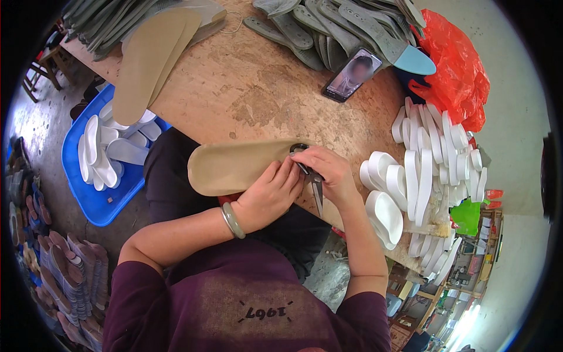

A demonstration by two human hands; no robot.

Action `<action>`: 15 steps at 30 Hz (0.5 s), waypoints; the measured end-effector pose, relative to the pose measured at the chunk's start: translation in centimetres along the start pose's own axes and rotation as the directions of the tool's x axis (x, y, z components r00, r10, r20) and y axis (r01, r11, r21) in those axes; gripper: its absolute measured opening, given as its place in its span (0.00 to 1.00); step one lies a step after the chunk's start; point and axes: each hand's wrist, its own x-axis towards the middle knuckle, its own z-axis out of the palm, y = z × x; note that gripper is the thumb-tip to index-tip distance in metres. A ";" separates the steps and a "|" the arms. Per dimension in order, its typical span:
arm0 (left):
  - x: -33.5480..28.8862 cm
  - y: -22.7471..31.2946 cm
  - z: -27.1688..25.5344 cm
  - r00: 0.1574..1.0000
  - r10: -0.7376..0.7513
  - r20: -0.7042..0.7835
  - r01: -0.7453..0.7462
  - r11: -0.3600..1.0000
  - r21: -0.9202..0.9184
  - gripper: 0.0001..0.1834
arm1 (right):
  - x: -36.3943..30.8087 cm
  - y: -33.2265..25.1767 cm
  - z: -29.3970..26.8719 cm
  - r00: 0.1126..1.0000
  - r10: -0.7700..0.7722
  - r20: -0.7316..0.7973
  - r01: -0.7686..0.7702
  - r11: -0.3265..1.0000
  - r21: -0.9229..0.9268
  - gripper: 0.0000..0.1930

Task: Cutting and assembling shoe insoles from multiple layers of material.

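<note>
A beige insole (234, 165) lies at the near edge of the wooden table, its broad left end reaching out over my lap. My left hand (272, 196), with a pale bangle at the wrist, holds the insole's near edge, fingers pressed on its top; the thumb is hidden. Black-handled scissors (318, 196) are gripped in my right hand (328, 170), their blades pointing down toward me. The scissor handles rest over the insole's right end, close to the left fingertips. That end is partly covered by both hands.
Grey insoles (346, 29) are heaped at the table's far side, near a phone (352, 75) and a red plastic bag (451, 70). White shoe soles (413, 176) stand on the right. Beige insoles (153, 56) overhang the left edge above a blue bin (97, 205) of white pieces.
</note>
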 end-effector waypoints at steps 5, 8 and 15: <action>-0.5 0.2 0.6 0.999 0.000 0.036 0.000 1.000 -0.010 0.24 | 0.6 -0.1 0.0 0.999 0.020 0.036 -0.020 1.000 0.000 0.21; -0.3 0.2 0.6 1.000 0.000 0.027 0.000 1.000 0.002 0.24 | 0.7 0.4 0.4 0.999 0.027 0.041 -0.027 1.000 0.005 0.21; 0.1 -0.2 0.6 1.000 -0.011 -0.011 0.011 1.000 0.021 0.23 | -0.5 0.0 2.2 0.978 0.133 -0.158 -0.128 0.991 0.038 0.18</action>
